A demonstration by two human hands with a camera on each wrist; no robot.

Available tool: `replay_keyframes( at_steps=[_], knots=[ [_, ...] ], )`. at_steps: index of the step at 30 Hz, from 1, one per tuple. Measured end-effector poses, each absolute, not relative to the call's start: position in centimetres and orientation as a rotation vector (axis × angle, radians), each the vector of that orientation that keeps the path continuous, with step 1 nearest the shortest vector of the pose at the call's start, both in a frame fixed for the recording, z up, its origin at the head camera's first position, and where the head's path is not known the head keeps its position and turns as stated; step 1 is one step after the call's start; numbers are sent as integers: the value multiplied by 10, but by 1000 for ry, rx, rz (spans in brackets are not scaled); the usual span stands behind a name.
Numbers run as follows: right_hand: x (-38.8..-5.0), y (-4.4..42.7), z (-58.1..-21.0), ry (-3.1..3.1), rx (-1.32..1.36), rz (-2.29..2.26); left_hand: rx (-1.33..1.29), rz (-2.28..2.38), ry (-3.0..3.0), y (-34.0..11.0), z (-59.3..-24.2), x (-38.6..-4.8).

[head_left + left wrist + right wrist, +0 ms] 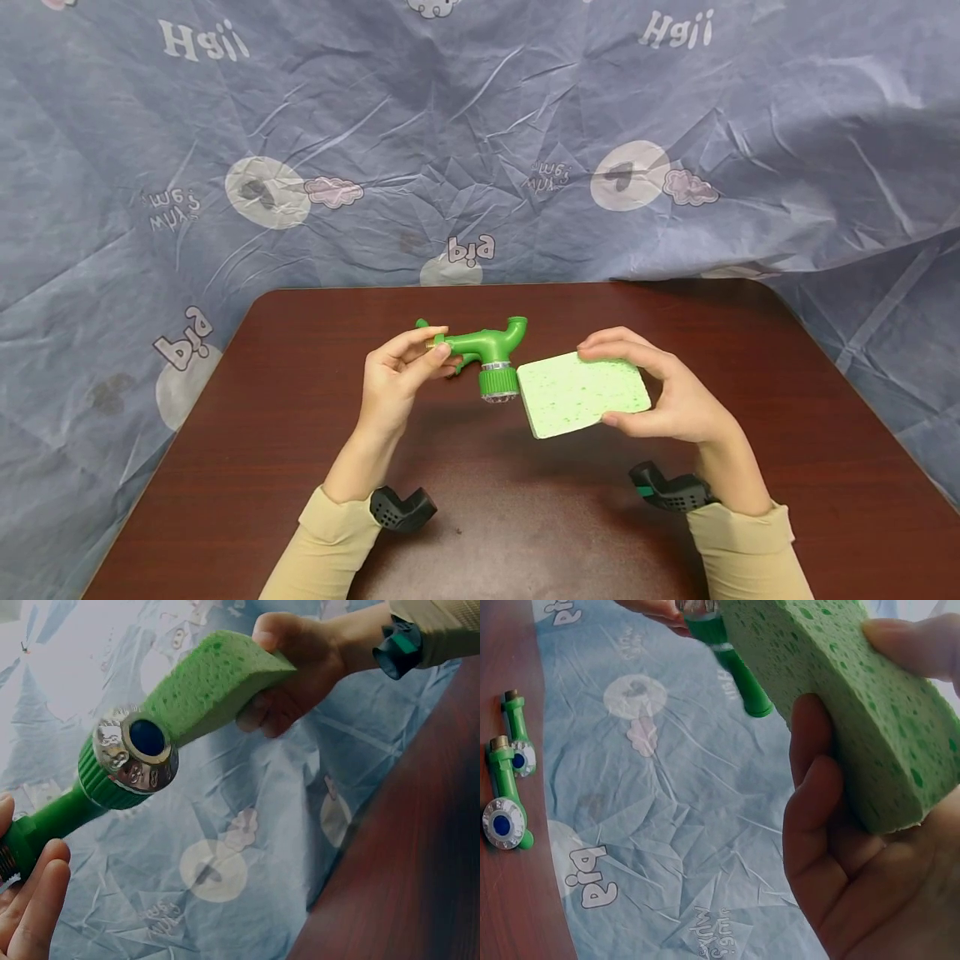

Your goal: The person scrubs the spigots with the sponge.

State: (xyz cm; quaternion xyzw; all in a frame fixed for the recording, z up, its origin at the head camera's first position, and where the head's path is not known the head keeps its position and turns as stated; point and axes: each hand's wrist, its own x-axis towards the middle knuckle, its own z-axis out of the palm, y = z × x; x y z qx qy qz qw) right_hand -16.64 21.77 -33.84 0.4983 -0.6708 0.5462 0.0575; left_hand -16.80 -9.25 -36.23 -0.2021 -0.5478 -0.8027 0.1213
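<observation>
Over the table, my left hand (pixel 393 375) grips a green plastic tap (pixel 491 343) by its threaded end, spout pointing right. The tap's ribbed green knob (pixel 498 382) hangs downward, and the left wrist view shows its silvery cap with a blue centre (pixel 147 738). With thumb and fingers on opposite edges, my right hand (pixel 675 396) holds a pale green rectangular sponge (pixel 581 396). Its left end is right beside the knob; whether they touch, I cannot tell. Pores dot the sponge's broad face (pixel 877 697) in the right wrist view.
Two more green taps, a nearer one (pixel 506 799) and a farther one (pixel 517 735), lie on the table in the right wrist view. My left hand mostly hides them in the head view. A blue printed cloth (pixel 480 167) hangs behind the dark red-brown table (pixel 300 517).
</observation>
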Motion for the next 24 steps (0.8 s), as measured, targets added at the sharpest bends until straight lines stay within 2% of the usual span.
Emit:
replay_keyframes(
  at_steps=[9, 24],
  knots=[
    [-165, 221, -334, -1998, 1440, 1621, -475, -2358, -1534, -90, -363, -168],
    [-161, 211, -334, -1956, 1557, 1699, -373, -2321, -1603, -88, -362, -167]
  ],
)
